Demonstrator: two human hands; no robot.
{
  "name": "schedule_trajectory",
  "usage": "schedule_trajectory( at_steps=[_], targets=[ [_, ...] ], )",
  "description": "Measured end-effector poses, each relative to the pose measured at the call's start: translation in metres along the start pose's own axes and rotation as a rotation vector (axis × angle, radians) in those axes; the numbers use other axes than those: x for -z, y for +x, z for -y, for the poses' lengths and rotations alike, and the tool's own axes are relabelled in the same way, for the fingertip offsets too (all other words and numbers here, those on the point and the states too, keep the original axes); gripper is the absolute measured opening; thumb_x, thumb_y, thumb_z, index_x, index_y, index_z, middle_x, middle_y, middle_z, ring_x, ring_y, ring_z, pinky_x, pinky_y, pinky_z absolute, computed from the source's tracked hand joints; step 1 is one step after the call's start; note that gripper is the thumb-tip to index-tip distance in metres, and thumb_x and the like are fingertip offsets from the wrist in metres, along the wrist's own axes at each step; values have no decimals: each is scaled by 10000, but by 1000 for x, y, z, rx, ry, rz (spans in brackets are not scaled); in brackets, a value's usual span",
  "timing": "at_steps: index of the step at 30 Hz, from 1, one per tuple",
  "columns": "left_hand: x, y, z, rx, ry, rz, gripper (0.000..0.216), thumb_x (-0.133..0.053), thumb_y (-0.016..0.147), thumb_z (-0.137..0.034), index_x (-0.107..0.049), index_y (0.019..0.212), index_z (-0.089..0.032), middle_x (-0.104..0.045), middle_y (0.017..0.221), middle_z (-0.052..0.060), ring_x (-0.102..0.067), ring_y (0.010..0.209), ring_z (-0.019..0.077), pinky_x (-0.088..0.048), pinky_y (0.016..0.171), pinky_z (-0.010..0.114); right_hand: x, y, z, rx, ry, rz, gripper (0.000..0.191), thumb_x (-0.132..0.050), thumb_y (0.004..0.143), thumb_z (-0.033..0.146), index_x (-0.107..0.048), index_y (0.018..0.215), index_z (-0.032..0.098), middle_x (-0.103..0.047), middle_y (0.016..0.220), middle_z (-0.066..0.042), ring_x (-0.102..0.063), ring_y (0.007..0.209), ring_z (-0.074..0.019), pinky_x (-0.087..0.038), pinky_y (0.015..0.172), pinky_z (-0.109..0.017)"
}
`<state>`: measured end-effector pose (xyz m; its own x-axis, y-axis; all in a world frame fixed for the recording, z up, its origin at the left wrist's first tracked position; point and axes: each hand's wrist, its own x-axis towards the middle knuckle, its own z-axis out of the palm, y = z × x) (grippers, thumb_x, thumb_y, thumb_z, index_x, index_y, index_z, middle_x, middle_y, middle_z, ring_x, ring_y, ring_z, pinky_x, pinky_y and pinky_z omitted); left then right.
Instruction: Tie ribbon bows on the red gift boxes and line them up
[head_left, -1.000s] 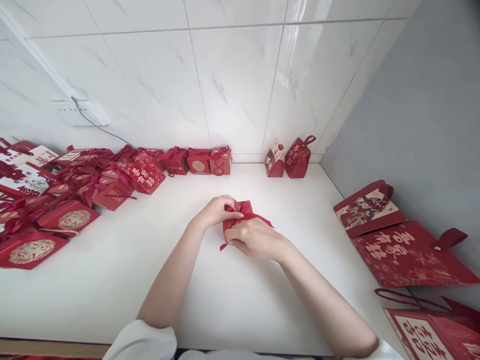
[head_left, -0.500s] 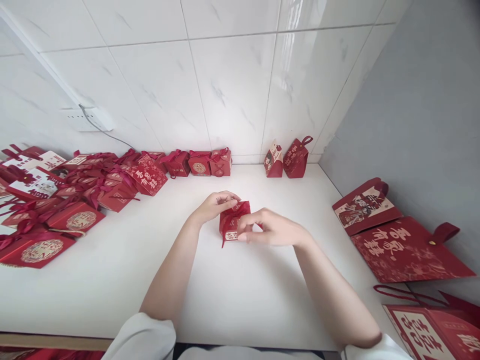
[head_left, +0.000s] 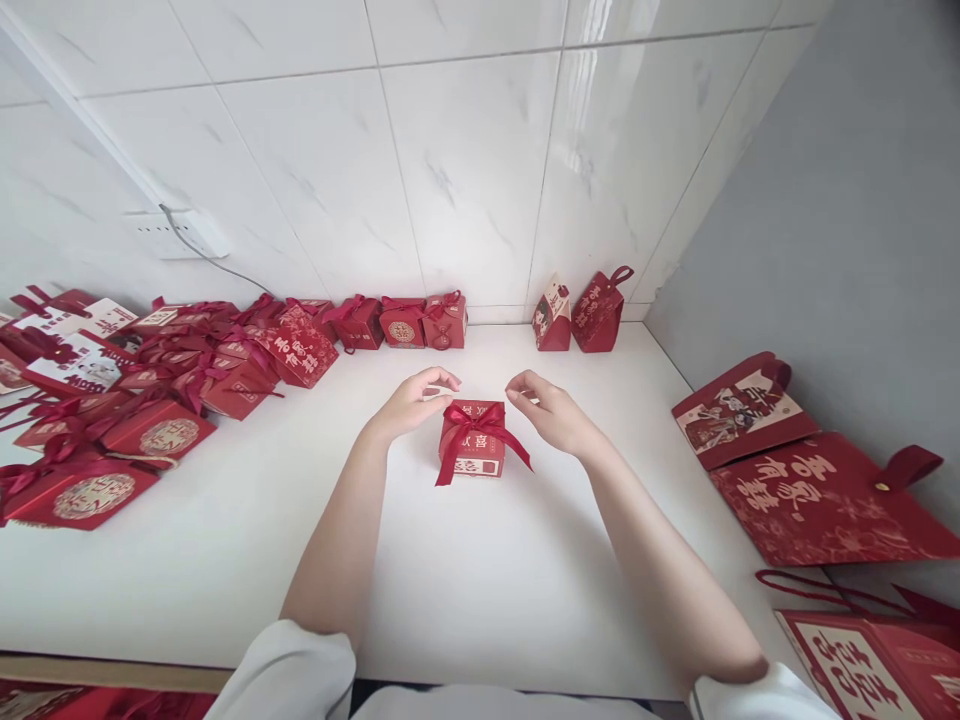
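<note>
A small red gift box [head_left: 471, 450] with pale lettering sits on the white tabletop [head_left: 465, 580] in front of me. A dark red ribbon [head_left: 475, 426] is tied in a bow on it, its two tails hanging down over the front and right. My left hand [head_left: 416, 400] hovers by the box's upper left corner, fingers apart and curved, holding nothing. On the other side, my right hand [head_left: 547, 408] is raised near the upper right corner, thumb and fingers apart with nothing between them.
Many red ribboned boxes [head_left: 172, 430] are heaped at the left. Several small boxes [head_left: 403, 322] line the tiled wall, with two handled boxes [head_left: 598, 315] further right. Red bags [head_left: 817, 500] lean along the grey right side. A socket [head_left: 180, 236] with a cable is on the wall.
My right hand has lifted off the front of the box and moved up and right. My left hand has drawn slightly left, away from the box. The whole bow now shows.
</note>
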<state>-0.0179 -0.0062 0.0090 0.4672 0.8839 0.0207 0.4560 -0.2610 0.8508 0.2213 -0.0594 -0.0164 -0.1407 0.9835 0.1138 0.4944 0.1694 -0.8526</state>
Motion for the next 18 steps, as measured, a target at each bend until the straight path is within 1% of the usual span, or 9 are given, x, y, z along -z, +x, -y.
schedule_trajectory(
  at_steps=[3,5,6,8,10,11,14,16,18],
  targets=[
    [5,0,5,27,78,-74,217,-551,812,-414,-596,893,-218,-627,1020,27,-571,983,195,-430,862,328,-10,6,-9,-159,159,39,403,-358,935,564,-527,1089,232,-609,1165,-66,-575,1048,-202,-432,894,-356],
    [10,-2,10,76,126,-38,277,-569,795,-478,-599,863,-211,-634,948,24,-576,906,192,-435,816,323,-10,5,-12,-174,216,162,486,-399,914,594,-480,1239,241,-561,1274,-92,-543,1145,-215,-425,946,-369],
    [13,-3,13,107,138,30,297,-592,775,-495,-603,859,-210,-639,931,22,-580,881,192,-439,804,322,-8,3,-14,-160,227,244,561,-477,884,589,-418,1331,255,-530,1325,-99,-517,1193,-223,-425,963,-367],
    [20,-6,20,165,131,227,358,-676,702,-488,-614,930,-218,-651,977,29,-596,896,203,-455,792,322,-4,-1,-16,-130,210,402,880,-683,767,531,-213,1472,291,-466,1401,-107,-469,1258,-244,-438,970,-364],
    [25,-9,27,178,91,394,586,-781,588,-425,-585,1110,-244,-624,1143,57,-592,1022,234,-472,816,327,-1,-4,-19,-143,156,501,1183,-820,630,450,-41,1508,311,-435,1428,-117,-456,1271,-275,-463,950,-376],
    [25,-9,30,163,64,435,748,-822,528,-378,-537,1209,-261,-582,1241,74,-566,1108,251,-475,843,332,-1,-4,-22,-172,125,517,1244,-844,594,434,-13,1511,307,-437,1424,-128,-471,1255,-290,-473,938,-387],
    [17,-7,41,95,-55,483,1056,-865,443,-273,-370,1375,-292,-486,1376,100,-496,1240,272,-477,904,353,-6,2,-33,-250,110,460,1165,-823,621,455,-101,1513,251,-499,1351,-162,-546,1160,-302,-494,903,-414],
    [4,-2,50,71,-170,526,1039,-858,480,-265,-341,1381,-274,-522,1335,109,-539,1195,271,-496,893,375,-13,9,-44,-186,220,430,1072,-810,652,434,-181,1497,232,-534,1312,-151,-559,1145,-287,-483,930,-425],
    [-14,4,62,35,-271,473,960,-846,526,-276,-358,1352,-240,-554,1287,120,-575,1143,275,-515,874,397,-23,15,-56,-45,405,418,984,-810,664,402,-262,1468,248,-519,1343,-122,-516,1210,-271,-441,1002,-432]
  ],
)
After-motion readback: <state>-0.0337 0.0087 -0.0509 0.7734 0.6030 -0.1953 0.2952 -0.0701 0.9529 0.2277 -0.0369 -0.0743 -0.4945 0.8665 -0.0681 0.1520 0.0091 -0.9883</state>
